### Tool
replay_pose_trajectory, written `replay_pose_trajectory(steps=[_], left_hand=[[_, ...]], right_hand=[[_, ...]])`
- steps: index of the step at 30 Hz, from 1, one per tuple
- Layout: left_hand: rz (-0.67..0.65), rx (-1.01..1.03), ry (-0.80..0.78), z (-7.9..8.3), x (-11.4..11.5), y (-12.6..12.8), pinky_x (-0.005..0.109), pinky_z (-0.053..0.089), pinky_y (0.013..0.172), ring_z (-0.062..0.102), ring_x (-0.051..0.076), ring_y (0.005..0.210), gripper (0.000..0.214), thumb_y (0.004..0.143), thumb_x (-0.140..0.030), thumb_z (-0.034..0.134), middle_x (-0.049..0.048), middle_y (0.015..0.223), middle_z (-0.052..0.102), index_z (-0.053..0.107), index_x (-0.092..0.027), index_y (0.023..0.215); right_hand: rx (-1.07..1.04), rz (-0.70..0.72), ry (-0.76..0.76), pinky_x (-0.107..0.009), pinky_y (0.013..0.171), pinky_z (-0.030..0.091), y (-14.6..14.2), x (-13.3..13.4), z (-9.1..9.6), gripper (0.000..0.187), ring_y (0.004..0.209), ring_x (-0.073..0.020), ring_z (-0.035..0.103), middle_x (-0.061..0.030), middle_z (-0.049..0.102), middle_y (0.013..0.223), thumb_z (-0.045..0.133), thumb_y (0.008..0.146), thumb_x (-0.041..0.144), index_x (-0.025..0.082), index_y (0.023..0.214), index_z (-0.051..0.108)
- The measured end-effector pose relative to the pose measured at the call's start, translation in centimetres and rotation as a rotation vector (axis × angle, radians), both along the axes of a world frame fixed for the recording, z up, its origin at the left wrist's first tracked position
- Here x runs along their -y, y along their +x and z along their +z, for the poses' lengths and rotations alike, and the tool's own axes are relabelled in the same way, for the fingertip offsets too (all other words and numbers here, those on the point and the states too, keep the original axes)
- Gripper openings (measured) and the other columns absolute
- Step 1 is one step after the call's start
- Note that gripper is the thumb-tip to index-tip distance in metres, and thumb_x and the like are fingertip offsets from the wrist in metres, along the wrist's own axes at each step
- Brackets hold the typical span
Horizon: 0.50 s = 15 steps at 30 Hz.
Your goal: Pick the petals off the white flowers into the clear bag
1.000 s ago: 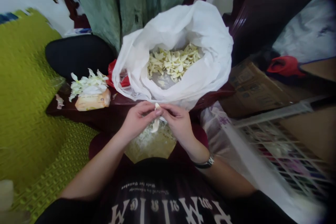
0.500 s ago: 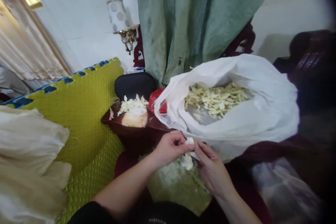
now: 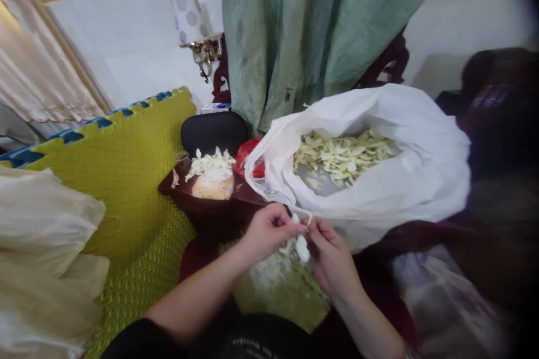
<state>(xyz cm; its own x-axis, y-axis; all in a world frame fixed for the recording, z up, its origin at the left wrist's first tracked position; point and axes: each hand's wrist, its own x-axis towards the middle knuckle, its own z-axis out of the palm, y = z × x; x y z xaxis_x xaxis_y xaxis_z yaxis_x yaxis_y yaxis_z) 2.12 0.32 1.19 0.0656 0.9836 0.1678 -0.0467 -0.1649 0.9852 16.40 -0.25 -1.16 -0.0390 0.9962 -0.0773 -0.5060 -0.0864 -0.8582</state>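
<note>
Both hands meet over my lap around a small white flower (image 3: 302, 248). The fingers of my left hand (image 3: 269, 231) are closed in a pinch on its left side. My right hand (image 3: 334, 255) pinches it from the right, with the fingertips of the two hands close together. White petals hang below the fingers, and the upper part is partly hidden by them. Beneath the hands, a greenish surface (image 3: 286, 294) carries scattered white and green bits. Just beyond stands an open white plastic bag (image 3: 425, 168) with many pale yellow-white flowers (image 3: 345, 154) inside.
On a dark red table (image 3: 193, 210) at the left lie a heap of white flowers (image 3: 210, 161), a tan block-like pack (image 3: 213, 186), a black case (image 3: 214, 132) and a red bag (image 3: 250, 157). A yellow foam mat (image 3: 143, 162) stands at the left. A green cloth (image 3: 320, 28) hangs behind.
The white flower has turned and sits a little lower between the fingers. Both hands have shifted slightly left and up, and the whole view has moved a little.
</note>
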Motion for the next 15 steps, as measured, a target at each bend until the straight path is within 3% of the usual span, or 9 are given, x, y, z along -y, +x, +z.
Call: replay_pose_trajectory(steps=[6, 11, 15], left_hand=[[0.159, 0.135, 0.046, 0.4, -0.8, -2.7, 0.023, 0.040, 0.066, 0.047, 0.010, 0.066, 0.040, 0.076, -0.041, 0.085, -0.0046, 0.069, 0.054, 0.054, -0.017, 0.069], [0.009, -0.082, -0.036, 1.3, -1.2, -3.7, 0.024, 0.041, 0.062, 0.052, 0.012, 0.064, 0.035, 0.074, -0.047, 0.085, -0.0005, 0.073, 0.064, 0.070, -0.017, 0.083], [-0.060, -0.252, 0.133, 2.5, -1.0, -2.0, 0.029, 0.047, 0.071, 0.061, 0.018, 0.081, 0.038, 0.077, -0.049, 0.082, 0.0067, 0.092, 0.071, 0.079, -0.019, 0.101]], right_hand=[[-0.115, -0.152, 0.083, -0.034, 0.085, 0.054, 2.1, -1.9, 1.2, 0.029, 0.081, -0.0165, 0.067, 0.0006, 0.072, 0.080, 0.085, 0.075, 0.047, 0.024, 0.075, 0.068], [0.062, -0.146, 0.134, -0.032, 0.075, 0.055, 2.9, -1.6, 1.9, 0.027, 0.069, -0.0150, 0.064, 0.0005, 0.071, 0.075, 0.082, 0.078, 0.048, 0.023, 0.080, 0.073], [0.243, -0.114, 0.234, -0.033, 0.076, 0.056, 2.4, -0.9, 1.9, 0.022, 0.072, -0.0173, 0.067, -0.0001, 0.075, 0.077, 0.079, 0.082, 0.046, 0.025, 0.087, 0.078]])
